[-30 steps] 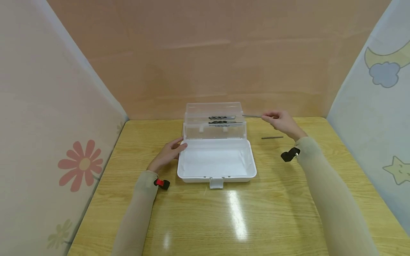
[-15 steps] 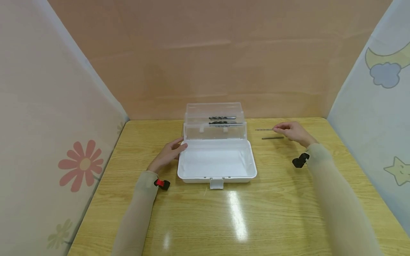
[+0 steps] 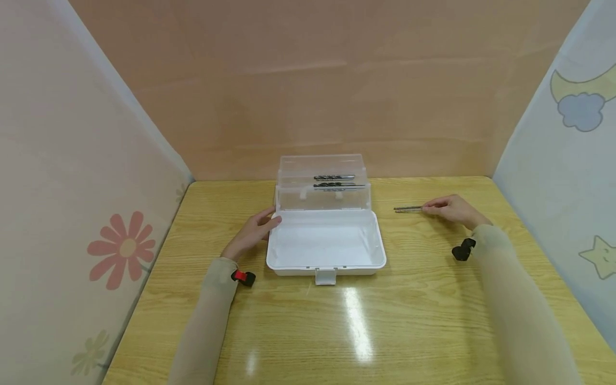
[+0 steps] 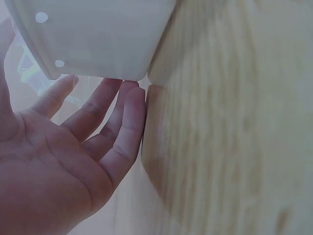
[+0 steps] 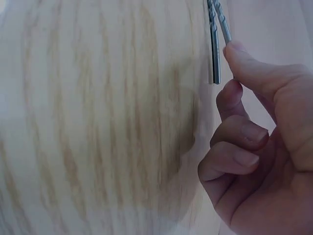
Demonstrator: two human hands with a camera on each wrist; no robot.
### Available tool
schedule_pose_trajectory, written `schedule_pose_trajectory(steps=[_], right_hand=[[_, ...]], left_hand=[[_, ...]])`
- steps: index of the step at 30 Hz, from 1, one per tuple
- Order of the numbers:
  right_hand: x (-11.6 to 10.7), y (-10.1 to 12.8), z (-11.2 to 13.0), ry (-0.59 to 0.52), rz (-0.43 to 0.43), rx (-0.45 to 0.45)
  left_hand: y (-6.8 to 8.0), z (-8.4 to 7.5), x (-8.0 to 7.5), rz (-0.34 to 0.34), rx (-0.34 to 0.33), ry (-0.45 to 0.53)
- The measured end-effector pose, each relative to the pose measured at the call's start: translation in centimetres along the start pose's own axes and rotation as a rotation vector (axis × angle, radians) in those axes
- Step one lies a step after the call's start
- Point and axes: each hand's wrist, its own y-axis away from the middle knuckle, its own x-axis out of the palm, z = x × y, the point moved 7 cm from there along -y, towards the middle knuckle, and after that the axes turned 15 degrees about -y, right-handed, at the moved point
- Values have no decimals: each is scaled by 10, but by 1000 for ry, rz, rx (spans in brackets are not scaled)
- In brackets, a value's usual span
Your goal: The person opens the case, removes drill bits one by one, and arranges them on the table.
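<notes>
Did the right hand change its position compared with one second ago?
Yes. The right hand has come down and toward the person, from level with the open box's lid to the table, beside the drill bit lying there.

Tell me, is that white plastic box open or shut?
Open. The white box shows its bare inside, and its clear lid stands up behind it, with drill bits clipped in.

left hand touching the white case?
Touching. In the head view the left hand lies flat against the white case at its left rim; the left wrist view shows straight fingertips meeting the case's corner.
</notes>
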Motion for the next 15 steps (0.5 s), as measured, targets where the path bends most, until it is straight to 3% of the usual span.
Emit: schedule_pose_trajectory(steps=[15], right_hand=[[9, 1, 4, 15, -3, 1]], left_hand=[[1, 0, 0, -8, 7, -3]])
